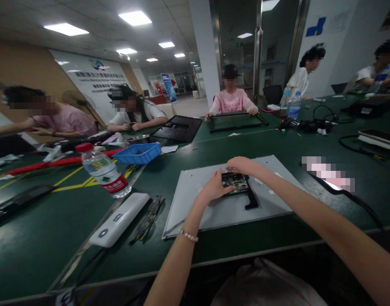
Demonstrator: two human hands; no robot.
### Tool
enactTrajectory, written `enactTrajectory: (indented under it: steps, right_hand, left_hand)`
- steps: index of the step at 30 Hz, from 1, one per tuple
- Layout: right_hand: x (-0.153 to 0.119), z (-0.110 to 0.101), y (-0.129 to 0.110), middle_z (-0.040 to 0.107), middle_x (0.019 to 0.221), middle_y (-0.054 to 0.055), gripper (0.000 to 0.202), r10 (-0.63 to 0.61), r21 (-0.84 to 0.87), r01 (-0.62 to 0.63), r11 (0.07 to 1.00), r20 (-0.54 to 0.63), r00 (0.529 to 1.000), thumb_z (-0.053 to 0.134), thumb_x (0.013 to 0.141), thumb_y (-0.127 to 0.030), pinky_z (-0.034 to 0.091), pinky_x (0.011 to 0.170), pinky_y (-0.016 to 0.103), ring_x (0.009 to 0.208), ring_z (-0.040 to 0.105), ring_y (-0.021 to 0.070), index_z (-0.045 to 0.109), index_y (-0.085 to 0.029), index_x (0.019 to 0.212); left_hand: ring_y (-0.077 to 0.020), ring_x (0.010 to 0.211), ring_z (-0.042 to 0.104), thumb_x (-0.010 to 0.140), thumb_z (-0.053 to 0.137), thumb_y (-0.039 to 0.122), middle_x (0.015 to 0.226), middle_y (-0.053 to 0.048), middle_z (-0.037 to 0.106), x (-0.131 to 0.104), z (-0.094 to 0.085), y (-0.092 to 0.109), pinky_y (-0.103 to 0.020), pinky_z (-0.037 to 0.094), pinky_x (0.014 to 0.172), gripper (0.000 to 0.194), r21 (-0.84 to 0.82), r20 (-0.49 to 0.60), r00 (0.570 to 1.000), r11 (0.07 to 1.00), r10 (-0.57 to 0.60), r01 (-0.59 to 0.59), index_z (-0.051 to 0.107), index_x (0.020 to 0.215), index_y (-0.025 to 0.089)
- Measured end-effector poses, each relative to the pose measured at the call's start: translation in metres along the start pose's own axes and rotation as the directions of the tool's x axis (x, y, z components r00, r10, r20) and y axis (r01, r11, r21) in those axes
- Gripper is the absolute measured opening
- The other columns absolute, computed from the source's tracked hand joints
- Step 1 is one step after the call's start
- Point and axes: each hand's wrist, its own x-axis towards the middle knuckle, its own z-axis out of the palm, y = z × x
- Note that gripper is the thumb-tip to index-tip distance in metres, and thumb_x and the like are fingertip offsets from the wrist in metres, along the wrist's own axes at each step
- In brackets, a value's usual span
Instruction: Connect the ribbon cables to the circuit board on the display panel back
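A green circuit board (238,186) in a black plastic frame lies on a pale grey flat panel (195,216) in front of me. My left hand (213,187) grips the near left side of the board, its thumb lying along the front edge. At the board's far edge my right hand (241,165) is curled over, fingertips bent down and partly hidden. From the frame's right side a black arm (252,199) juts toward me over the panel. Small white stickers or tape pieces (258,181) are on the panel.
Left of the panel are glasses (148,219), a white power bank (120,221), a water bottle (104,172) and a blue plastic tray (139,154). A phone (329,176) with a cable lies at right. Across the table a person (231,100) holds a black frame (238,122).
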Motion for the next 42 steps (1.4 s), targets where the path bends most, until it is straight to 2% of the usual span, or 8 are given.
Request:
enactTrajectory:
  steps: [5,11,17,22,32,36,42]
  right_hand:
    - [0.007,-0.003,-0.004,0.070,0.095,0.010,0.019,-0.009,-0.111,0.012,0.994,0.030,1.000,0.053,0.086,-0.018,0.042,0.072,0.025,0.091,0.063,0.0211,0.071,-0.018,0.090]
    - [0.002,0.000,-0.007,0.069,0.097,0.007,0.021,0.073,-0.038,-0.074,0.997,-0.015,0.997,0.051,0.088,-0.023,0.041,0.070,0.024,0.092,0.062,0.0199,0.070,-0.022,0.096]
    - [-0.006,0.007,-0.021,0.068,0.096,0.008,0.023,0.126,0.045,-0.124,0.991,-0.056,0.990,0.048,0.090,-0.022,0.040,0.073,0.024,0.092,0.061,0.0189,0.070,-0.019,0.097]
    - [-0.008,0.010,-0.025,0.066,0.098,0.009,0.024,0.173,0.077,-0.168,0.983,-0.066,0.983,0.047,0.091,-0.023,0.040,0.074,0.024,0.092,0.060,0.0191,0.070,-0.018,0.096]
    - [-0.012,0.003,-0.033,0.065,0.099,0.011,0.026,0.218,0.030,-0.216,0.976,-0.091,0.972,0.045,0.091,-0.019,0.041,0.078,0.026,0.096,0.059,0.0216,0.070,-0.018,0.097]
    - [-0.011,0.003,-0.036,0.064,0.097,0.012,0.027,0.212,-0.003,-0.214,0.977,-0.109,0.971,0.043,0.092,-0.020,0.042,0.077,0.027,0.096,0.058,0.0219,0.069,-0.016,0.096]
    - [-0.012,0.010,-0.033,0.064,0.100,0.011,0.025,0.188,0.100,-0.178,0.979,-0.098,0.977,0.045,0.090,-0.020,0.043,0.077,0.025,0.094,0.060,0.0200,0.068,-0.017,0.100]
  left_hand:
    - [-0.0351,0.132,0.032,0.071,0.063,0.051,0.144,-0.024,0.028,0.000,0.000,0.001,-0.044,0.033,0.105,0.092,-0.022,-0.008,1.000,1.000,-0.007,0.007,0.019,0.139,0.008]
    - [-0.0353,0.130,0.034,0.070,0.063,0.053,0.141,-0.025,0.031,-0.001,0.000,0.000,-0.045,0.032,0.105,0.093,-0.025,-0.017,1.000,1.000,-0.001,0.000,0.020,0.139,0.008]
    - [-0.0338,0.129,0.036,0.071,0.062,0.051,0.139,-0.023,0.035,-0.002,0.001,0.000,-0.044,0.032,0.105,0.088,-0.024,-0.034,0.999,1.000,0.016,-0.017,0.022,0.138,0.010]
    - [-0.0336,0.131,0.034,0.071,0.062,0.052,0.140,-0.024,0.033,-0.002,0.002,0.000,-0.043,0.031,0.106,0.089,-0.022,-0.036,0.999,1.000,0.004,-0.004,0.022,0.138,0.008]
    - [-0.0338,0.131,0.034,0.071,0.062,0.052,0.140,-0.023,0.033,0.000,0.004,-0.001,-0.044,0.031,0.107,0.090,-0.016,-0.043,0.999,1.000,0.010,-0.011,0.021,0.139,0.008]
    - [-0.0342,0.131,0.033,0.072,0.061,0.052,0.142,-0.026,0.030,-0.001,0.004,-0.002,-0.042,0.031,0.107,0.092,-0.011,-0.033,0.999,1.000,0.009,-0.010,0.019,0.139,0.004]
    - [-0.0342,0.132,0.031,0.073,0.060,0.052,0.143,-0.025,0.028,-0.002,0.002,0.000,-0.043,0.029,0.108,0.092,-0.016,-0.023,1.000,1.000,-0.002,0.001,0.017,0.140,0.005]
